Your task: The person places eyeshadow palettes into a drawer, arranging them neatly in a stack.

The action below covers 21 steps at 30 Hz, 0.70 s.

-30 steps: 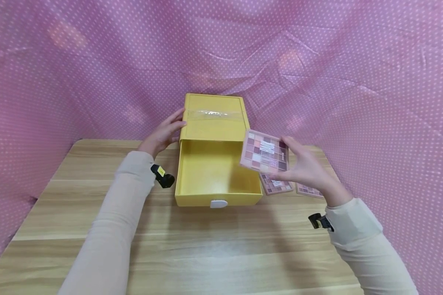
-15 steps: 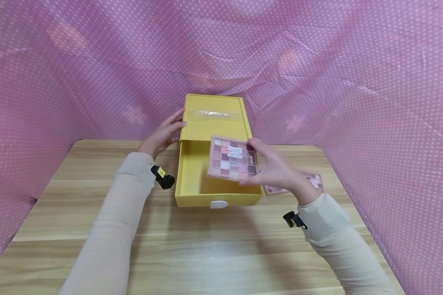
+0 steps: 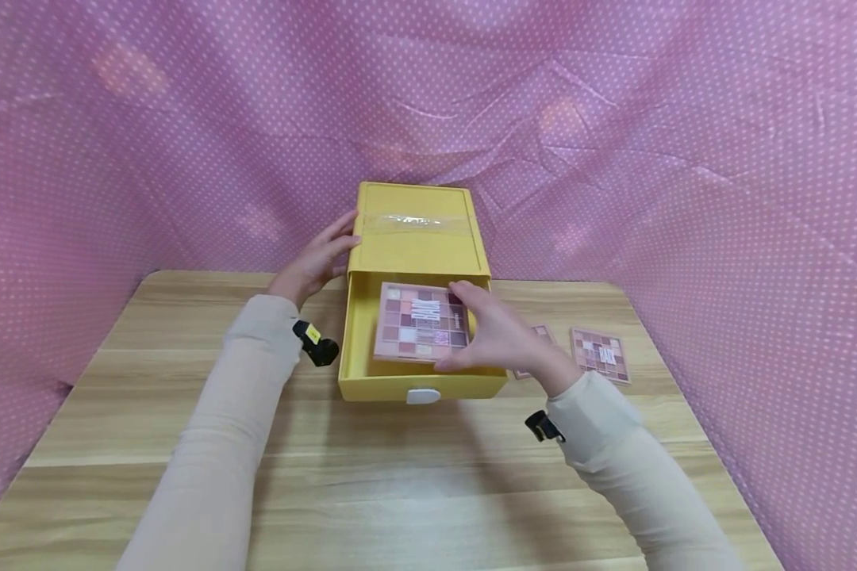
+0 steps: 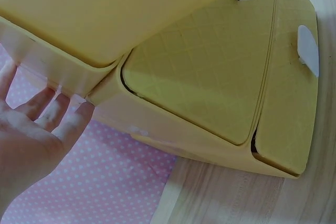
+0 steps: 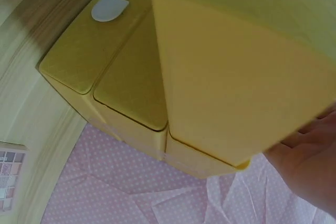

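A yellow drawer cabinet (image 3: 416, 252) stands at the back of the table with its top drawer (image 3: 374, 388) pulled out. On the cabinet's left side rests my left hand (image 3: 316, 263), fingers extended against the wall; the left wrist view shows the fingertips (image 4: 79, 111) at that side. My right hand (image 3: 501, 337) pinches a pink eyeshadow palette (image 3: 403, 321) by its right end, thumb at the near edge and fingers at the far one. The palette is held face up, tilted, within the drawer's outline. In the right wrist view the drawer wall hides the palette and the fingers.
Two more eyeshadow palettes lie on the wooden table (image 3: 400, 492) right of the cabinet: one palette (image 3: 603, 354) fully visible, the other palette (image 3: 544, 335) partly behind my right hand. Lower drawers (image 4: 199, 66) are closed. Pink dotted cloth (image 3: 657, 159) hangs behind and beside the table.
My right hand has carried the palette leftward from beside the cabinet to over the drawer and lowered it. The palettes on the table are more exposed. My left hand stays put.
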### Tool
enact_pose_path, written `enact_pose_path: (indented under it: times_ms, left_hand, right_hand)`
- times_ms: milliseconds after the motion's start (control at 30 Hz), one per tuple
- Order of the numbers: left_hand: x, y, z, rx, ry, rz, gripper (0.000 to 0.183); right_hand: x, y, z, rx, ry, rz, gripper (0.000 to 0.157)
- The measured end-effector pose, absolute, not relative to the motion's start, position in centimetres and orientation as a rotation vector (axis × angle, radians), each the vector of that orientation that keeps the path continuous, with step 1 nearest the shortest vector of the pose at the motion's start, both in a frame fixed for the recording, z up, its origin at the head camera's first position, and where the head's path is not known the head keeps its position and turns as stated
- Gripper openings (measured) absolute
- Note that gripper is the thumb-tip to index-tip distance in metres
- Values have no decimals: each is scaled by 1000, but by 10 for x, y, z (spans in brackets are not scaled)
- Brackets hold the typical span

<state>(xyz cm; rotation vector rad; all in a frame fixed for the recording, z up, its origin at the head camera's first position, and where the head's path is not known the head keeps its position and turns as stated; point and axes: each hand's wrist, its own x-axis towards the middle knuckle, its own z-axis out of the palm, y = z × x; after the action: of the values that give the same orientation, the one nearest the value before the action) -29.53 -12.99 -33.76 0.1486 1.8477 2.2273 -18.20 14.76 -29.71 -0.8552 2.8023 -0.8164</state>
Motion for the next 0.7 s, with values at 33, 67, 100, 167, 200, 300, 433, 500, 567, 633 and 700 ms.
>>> enact_pose_path:
  times_ms: [33, 67, 100, 167, 200, 300, 433, 500, 567, 633, 700]
  left_hand:
    - [-296, -130, -337, 147, 1847, 2228, 61]
    - [-296, -130, -337, 144, 1846, 2227, 61]
    - [-296, -130, -337, 143, 1845, 2226, 61]
    - [-296, -130, -337, 141, 1844, 2226, 61]
    - [-296, -130, -337, 142, 1845, 2224, 61]
    - [-297, -131, -338, 149, 1844, 2222, 61]
    - [-299, -132, -339, 153, 1838, 2227, 61]
    - [-299, -132, -339, 155, 1836, 2228, 61]
    - [-300, -133, -339, 157, 1841, 2224, 61]
    - [-300, -132, -339, 157, 1841, 2223, 61]
    - [-301, -132, -338, 154, 1844, 2222, 61]
  right_hand:
    - [-183, 145, -298, -855, 2803, -805, 109]
    - [-184, 143, -299, -857, 2804, -787, 109]
    - [-185, 141, -300, -863, 2807, -765, 109]
    - [-187, 138, -302, -884, 2818, -713, 110]
    - [-188, 136, -303, -904, 2827, -684, 110]
    - [-191, 131, -306, -955, 2845, -609, 110]
    - [-193, 123, -310, -1002, 2862, -532, 105]
    - [-194, 120, -312, -1014, 2871, -501, 102]
    - [-194, 117, -314, -1037, 2878, -475, 100]
    - [-195, 114, -316, -1064, 2886, -448, 98]
    - [-196, 112, -318, -1086, 2890, -416, 97]
